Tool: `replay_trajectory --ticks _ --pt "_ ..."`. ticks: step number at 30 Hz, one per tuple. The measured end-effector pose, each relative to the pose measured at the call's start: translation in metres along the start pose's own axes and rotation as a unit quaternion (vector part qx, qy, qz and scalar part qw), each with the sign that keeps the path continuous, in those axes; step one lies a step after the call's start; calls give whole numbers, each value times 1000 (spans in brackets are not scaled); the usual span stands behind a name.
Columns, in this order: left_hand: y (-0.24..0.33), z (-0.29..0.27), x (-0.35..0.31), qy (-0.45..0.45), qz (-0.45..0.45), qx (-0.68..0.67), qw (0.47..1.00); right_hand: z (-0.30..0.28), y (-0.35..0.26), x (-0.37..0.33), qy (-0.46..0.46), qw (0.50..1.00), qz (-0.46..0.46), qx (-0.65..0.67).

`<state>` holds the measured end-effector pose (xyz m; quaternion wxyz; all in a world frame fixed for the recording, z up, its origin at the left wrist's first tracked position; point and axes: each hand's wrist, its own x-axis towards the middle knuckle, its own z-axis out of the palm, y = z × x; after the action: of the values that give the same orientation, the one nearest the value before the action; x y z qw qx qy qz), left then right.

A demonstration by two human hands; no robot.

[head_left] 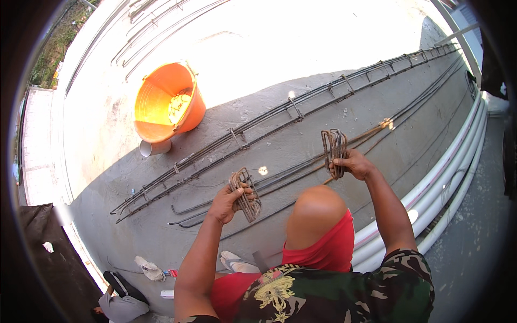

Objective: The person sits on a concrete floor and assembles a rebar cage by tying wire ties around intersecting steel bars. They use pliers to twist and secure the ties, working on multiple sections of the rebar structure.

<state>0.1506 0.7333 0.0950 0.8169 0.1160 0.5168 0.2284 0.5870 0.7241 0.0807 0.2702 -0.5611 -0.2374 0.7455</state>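
Left grip (227,204), right grip (354,164), stirrups (250,209) in each

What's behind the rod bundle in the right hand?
Behind the bundle of bent rods in the right hand, long metal bars lie on the grey floor, showing on either side. The stretch directly behind the bundle and hand is covered; anything else there cannot be seen.

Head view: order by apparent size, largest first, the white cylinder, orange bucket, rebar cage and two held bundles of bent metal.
1. Rebar cage
2. Orange bucket
3. Left bundle and right bundle: too alike to rank
4. White cylinder
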Motion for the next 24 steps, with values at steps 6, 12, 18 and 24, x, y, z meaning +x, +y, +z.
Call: replay_trajectory --ticks 6,12,18,24 --pt "37 -34 -42 15 16 3 1000 101 -17 50 -168 979 77 -87" --pt "21 -97 -79 15 54 -10 998 220 -20 78 -278 928 130 -211" --pt "-22 -156 -100 22 101 -78 992 335 9 99 -330 889 158 -278" --pt "-82 -208 -107 29 130 -194 972 422 79 111 -362 884 156 -252"
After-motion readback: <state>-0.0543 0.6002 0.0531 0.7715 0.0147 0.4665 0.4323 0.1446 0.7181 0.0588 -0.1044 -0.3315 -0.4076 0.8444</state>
